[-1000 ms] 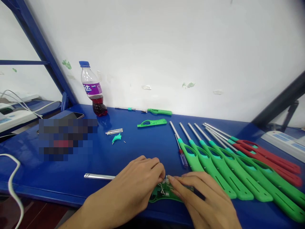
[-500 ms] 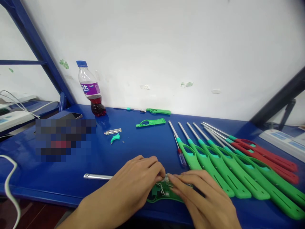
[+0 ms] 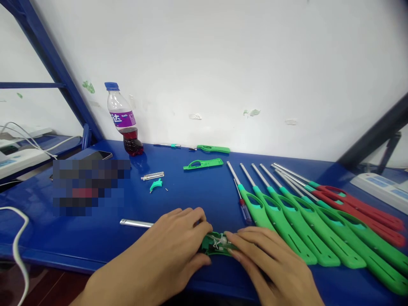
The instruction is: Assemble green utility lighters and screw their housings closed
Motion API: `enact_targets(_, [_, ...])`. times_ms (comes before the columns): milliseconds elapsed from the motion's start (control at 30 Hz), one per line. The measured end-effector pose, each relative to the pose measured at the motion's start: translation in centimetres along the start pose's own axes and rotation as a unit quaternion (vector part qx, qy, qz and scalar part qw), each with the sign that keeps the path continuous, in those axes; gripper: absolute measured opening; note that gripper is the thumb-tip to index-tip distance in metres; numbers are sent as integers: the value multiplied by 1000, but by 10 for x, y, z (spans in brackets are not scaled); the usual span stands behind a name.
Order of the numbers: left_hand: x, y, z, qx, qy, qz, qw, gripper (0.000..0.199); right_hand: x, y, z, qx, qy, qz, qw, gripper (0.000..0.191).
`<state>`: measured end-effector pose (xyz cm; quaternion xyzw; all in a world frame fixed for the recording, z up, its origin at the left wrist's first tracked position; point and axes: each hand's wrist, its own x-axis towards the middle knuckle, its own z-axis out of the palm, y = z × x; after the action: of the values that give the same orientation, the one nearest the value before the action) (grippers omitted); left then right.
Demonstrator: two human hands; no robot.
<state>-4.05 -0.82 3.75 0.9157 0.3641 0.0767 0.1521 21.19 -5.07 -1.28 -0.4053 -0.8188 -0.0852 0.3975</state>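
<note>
Between both hands, near the front edge, lies a long-neck gas lighter [image 3: 216,244] whose green handle is opened up, with a clear part and thin white wires showing inside. Its silver tube [image 3: 136,223] sticks out to the left from under my left hand. My left hand [image 3: 178,242] is closed around the tube end of the handle. With fingertips and thumb, my right hand [image 3: 264,255] grips the other end, covering much of it. A clear fuel tank [image 3: 153,176] and a turquoise trigger [image 3: 156,184] lie apart on the table beyond my left hand.
Several green lighters [image 3: 287,227] and red lighters [image 3: 360,212] lie fanned out at the right, beside a screwdriver [image 3: 245,208]. A half handle shell [image 3: 204,164] lies farther back. A drink bottle [image 3: 124,123] stands by the wall. A white cable [image 3: 19,250] hangs at the left.
My left hand has shifted its hold, with the thumb now along the near side of the handle. The lighter's tube has tilted and moved slightly away from me. My right hand stays on the handle end.
</note>
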Motion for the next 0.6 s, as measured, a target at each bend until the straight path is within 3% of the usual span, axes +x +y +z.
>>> enact_targets(300, [-2, -7, 7, -6, 27, 16, 999, 51, -1, 2, 2, 14, -26, 32, 999, 23])
enact_targets(467, [1, -2, 3, -13, -5, 10, 1000, 30, -4, 2, 1, 34, -67, 52, 996, 35])
enact_targets(600, [3, 2, 1, 3, -7, 2, 1000, 24, -3, 2, 2, 33, -58, 57, 996, 29])
